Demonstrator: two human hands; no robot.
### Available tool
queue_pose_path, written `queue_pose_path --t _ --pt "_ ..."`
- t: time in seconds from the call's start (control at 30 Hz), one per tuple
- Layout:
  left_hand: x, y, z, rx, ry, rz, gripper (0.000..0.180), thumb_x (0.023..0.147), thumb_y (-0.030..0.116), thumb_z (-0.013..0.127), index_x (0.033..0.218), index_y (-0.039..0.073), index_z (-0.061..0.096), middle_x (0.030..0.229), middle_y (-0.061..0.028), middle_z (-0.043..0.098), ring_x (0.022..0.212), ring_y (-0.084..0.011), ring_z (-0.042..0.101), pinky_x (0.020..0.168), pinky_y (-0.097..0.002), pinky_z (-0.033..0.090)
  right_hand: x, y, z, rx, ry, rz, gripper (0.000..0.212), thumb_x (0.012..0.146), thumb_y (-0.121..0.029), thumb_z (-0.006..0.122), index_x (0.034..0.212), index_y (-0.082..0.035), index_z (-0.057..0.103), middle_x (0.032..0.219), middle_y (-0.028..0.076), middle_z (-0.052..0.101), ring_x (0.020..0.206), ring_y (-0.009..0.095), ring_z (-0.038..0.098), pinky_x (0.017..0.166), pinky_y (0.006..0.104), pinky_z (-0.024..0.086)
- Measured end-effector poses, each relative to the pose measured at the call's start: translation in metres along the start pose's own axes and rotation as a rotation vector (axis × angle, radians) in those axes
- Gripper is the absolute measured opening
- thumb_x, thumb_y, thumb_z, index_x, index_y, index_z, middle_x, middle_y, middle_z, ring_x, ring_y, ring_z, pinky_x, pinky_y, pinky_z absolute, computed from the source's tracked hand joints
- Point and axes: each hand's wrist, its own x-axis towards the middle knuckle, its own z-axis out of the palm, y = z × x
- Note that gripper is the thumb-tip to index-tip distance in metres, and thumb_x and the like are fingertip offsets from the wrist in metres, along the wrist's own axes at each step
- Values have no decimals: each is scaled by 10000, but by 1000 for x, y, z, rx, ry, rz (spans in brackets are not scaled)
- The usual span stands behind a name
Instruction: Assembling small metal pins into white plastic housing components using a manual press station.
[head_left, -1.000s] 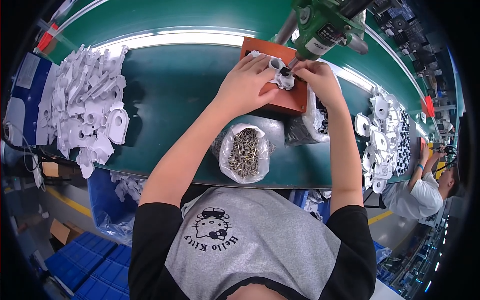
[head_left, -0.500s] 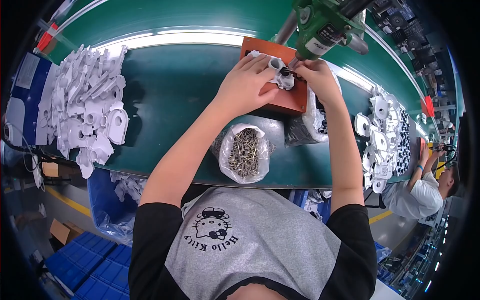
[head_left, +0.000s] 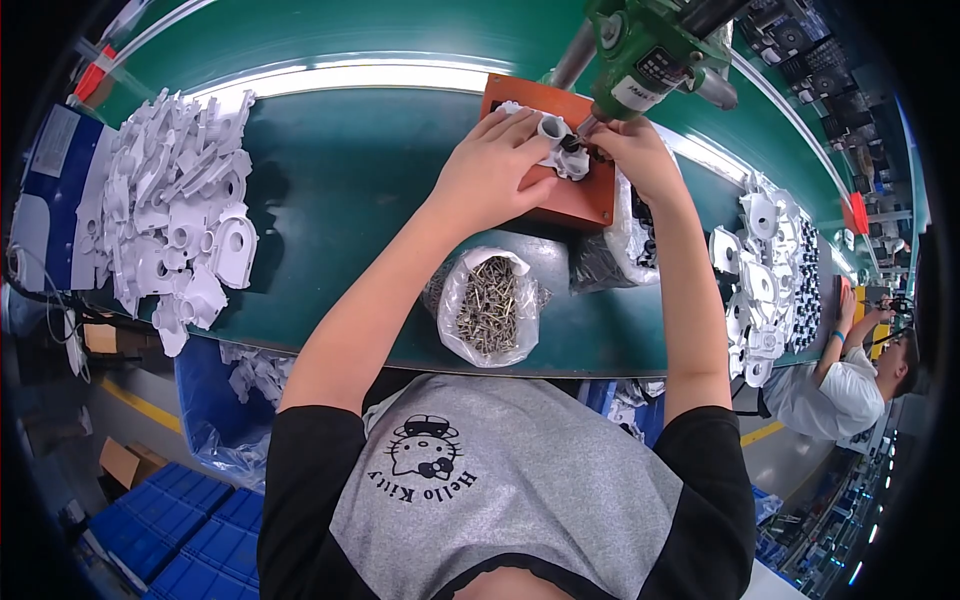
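A white plastic part (head_left: 551, 129) with a round tube and a black piece (head_left: 571, 143) in it lies on an orange block fixture (head_left: 562, 208). My left hand (head_left: 497, 168) holds the part against the fixture from the left, fingers over its top and thumb stretched along the near side. At its right end, my right hand (head_left: 634, 152) is closed, fingertips pinched beside the black piece. Whatever these fingertips hold is too small and covered to make out. Just above them comes down the metal tip of a green machine head (head_left: 640, 65).
An open plastic bag of screws (head_left: 488, 310) stands near the table's front edge. White plastic parts (head_left: 180, 215) are heaped at left; more white parts (head_left: 762, 275) and small black pieces (head_left: 806, 290) lie at right. Behind my right wrist sits a clear bag (head_left: 625, 245). A co-worker (head_left: 835, 380) sits far right.
My hands and the white part stay nearly in place, with only a slight shift of the right fingertips. The co-worker's hands have moved a little.
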Motion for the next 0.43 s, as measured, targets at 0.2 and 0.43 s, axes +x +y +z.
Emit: queue_pose_path --t 0.2,0.43 --pt "0 1 -1 -4 2 -5 260 778 273 668 922 67 601 1203 -155 588 1205 -308 512 1078 -436 355 2 4 -6 77 -100 -43 193 833 -103 608 939 47 670 831 51 656 727 99 549 700 237 432" --pt "-1 0 0 -12 3 -7 257 777 271 670 917 67 599 1215 -161 582 1207 -310 510 1082 -438 350 4 1 -5 43 -95 -14 204 835 -93 611 985 36 664 864 51 662 748 105 552 703 234 431"
